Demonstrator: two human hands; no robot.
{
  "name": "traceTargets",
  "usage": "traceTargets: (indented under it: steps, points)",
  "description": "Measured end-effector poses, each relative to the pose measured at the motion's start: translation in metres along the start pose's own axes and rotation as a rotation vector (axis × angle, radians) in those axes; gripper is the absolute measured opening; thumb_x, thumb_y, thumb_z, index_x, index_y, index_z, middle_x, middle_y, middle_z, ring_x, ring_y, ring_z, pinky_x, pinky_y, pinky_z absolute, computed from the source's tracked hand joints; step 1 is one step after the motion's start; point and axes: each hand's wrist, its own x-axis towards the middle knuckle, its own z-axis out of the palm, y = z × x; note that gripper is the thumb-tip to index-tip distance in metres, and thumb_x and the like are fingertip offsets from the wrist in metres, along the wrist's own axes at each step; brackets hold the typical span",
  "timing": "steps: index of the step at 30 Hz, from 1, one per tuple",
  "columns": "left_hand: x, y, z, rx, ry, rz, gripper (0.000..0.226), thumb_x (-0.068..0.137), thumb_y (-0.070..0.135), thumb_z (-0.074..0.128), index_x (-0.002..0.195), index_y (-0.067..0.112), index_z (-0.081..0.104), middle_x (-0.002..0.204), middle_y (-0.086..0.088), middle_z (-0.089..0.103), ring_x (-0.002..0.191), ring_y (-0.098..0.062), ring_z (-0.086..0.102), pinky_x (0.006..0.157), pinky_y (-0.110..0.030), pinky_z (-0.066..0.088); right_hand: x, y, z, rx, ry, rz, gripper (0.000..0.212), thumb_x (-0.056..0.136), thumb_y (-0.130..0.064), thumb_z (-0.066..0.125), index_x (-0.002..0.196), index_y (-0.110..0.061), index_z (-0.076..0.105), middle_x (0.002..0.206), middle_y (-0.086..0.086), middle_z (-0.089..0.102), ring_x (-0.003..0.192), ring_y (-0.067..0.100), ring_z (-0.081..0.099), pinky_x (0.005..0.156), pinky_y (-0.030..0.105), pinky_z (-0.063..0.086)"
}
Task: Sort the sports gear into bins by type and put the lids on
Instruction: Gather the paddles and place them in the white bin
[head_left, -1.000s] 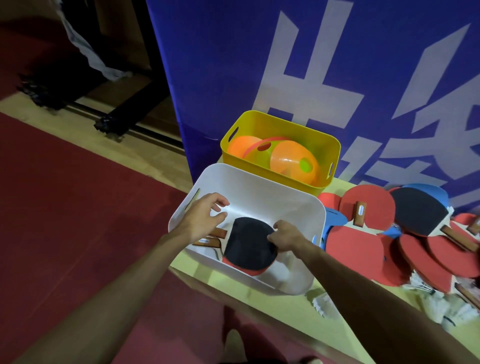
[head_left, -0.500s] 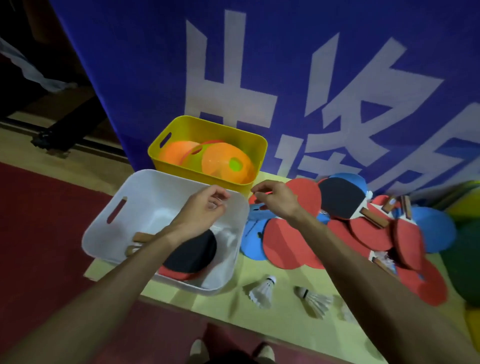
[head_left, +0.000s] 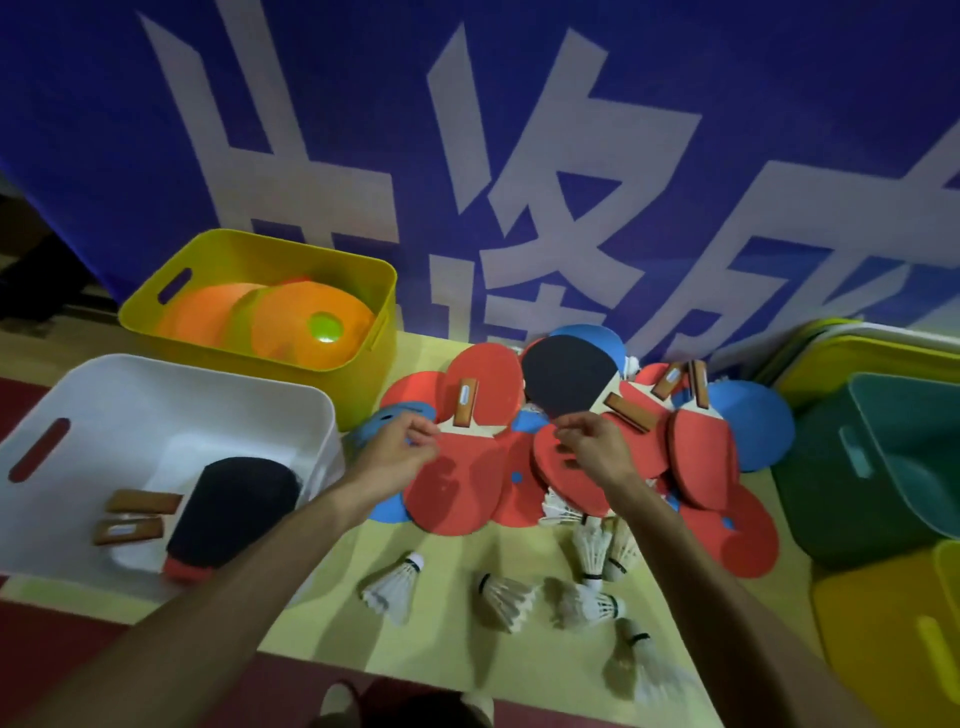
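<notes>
The white bin holds two paddles. Left hand and right hand, fingers curled, are over the paddle pile on the desk; I cannot tell whether either grips anything.

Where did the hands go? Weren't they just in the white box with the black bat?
Both hands left the white bin and moved right to the pile of paddles. The left hand and right hand are now over it, fingers curled; any grip is unclear. The black paddle was let go and lies in the bin. The yellow bin and its orange discs stayed put.
</notes>
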Motion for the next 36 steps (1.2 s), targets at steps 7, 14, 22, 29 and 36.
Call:
traceTargets:
  steps: [7,14,22,29,36]
  points:
    - [0.007,-0.041,0.063,-0.258,0.01,-0.503,0.006,0.094,0.011,0.048,0.096,0.014,0.052,0.104,-0.009,0.057,0.096,-0.025,0.054,0.084,-0.039,0.044,0.006,0.062,-0.04,-0.222,0.146,0.092,0.024,0.088,-0.01,0.052,0.107,-0.011,0.066,0.095,0.006,0.065,0.091,0.024,0.06,0.077,0.026,0.043]
    - [0.026,-0.045,0.078,-0.709,0.163,-0.857,0.046,0.094,0.016,0.045,0.138,0.013,0.035,0.145,-0.017,0.034,0.13,-0.036,0.038,0.103,-0.056,0.036,0.023,0.137,-0.063,-0.519,0.072,0.13,0.026,0.076,-0.018,0.058,0.098,-0.005,0.064,0.1,0.021,0.067,0.097,0.039,0.062,0.075,0.036,0.045]
    - [0.032,-0.053,0.083,-0.597,0.231,-0.875,0.045,0.092,0.016,0.048,0.136,0.013,0.041,0.144,-0.008,0.041,0.133,-0.028,0.037,0.111,-0.046,0.025,0.048,0.177,-0.053,-0.68,0.049,0.166,0.049,0.075,-0.047,0.037,0.097,-0.011,0.062,0.1,0.014,0.064,0.097,0.036,0.061,0.079,0.042,0.053]
    - [0.033,-0.062,0.074,-0.767,0.29,-0.863,0.044,0.087,0.015,0.053,0.131,0.017,0.047,0.135,-0.008,0.048,0.12,-0.026,0.046,0.092,-0.039,0.043,0.025,0.119,-0.054,-0.656,-0.01,0.209,0.038,0.085,-0.02,0.055,0.119,-0.003,0.054,0.123,0.02,0.047,0.115,0.038,0.049,0.098,0.046,0.045]
    - [0.026,-0.071,0.069,-0.877,0.295,-0.895,0.031,0.089,0.015,0.055,0.12,0.012,0.051,0.108,-0.005,0.059,0.086,-0.019,0.054,0.071,-0.029,0.046,0.03,0.11,-0.056,-0.586,-0.073,0.317,0.046,0.078,-0.031,0.049,0.114,-0.003,0.058,0.114,0.021,0.063,0.103,0.037,0.061,0.083,0.036,0.049]
